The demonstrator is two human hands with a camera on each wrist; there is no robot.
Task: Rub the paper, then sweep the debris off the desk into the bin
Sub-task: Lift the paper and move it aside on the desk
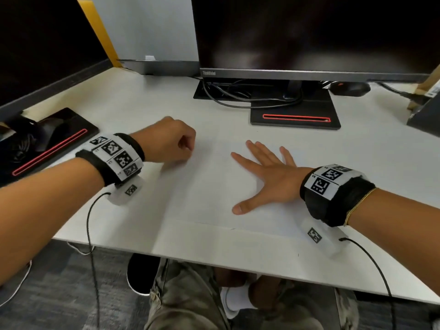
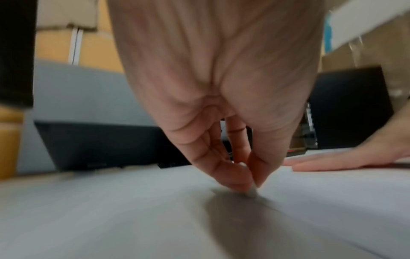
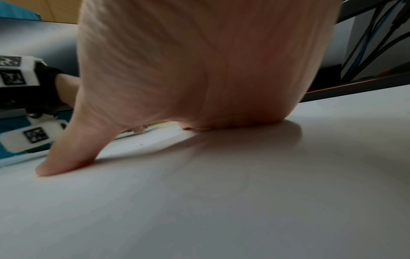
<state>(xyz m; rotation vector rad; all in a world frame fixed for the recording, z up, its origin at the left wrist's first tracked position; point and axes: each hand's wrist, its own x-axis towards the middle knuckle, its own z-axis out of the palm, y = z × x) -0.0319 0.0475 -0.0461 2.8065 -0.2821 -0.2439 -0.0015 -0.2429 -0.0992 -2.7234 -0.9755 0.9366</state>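
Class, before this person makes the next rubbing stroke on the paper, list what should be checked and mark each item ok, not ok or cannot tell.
1. Paper lies flat on the desk: ok.
2. Right hand presses it down, fingers spread flat: ok.
3. Left hand pinches a small white eraser: ok.
4. Eraser tip touches the sheet: ok, in the left wrist view.
5. Marks left to rub: cannot tell, the sheet looks blank.
6. Bin within reach for the debris: cannot tell, none in view.
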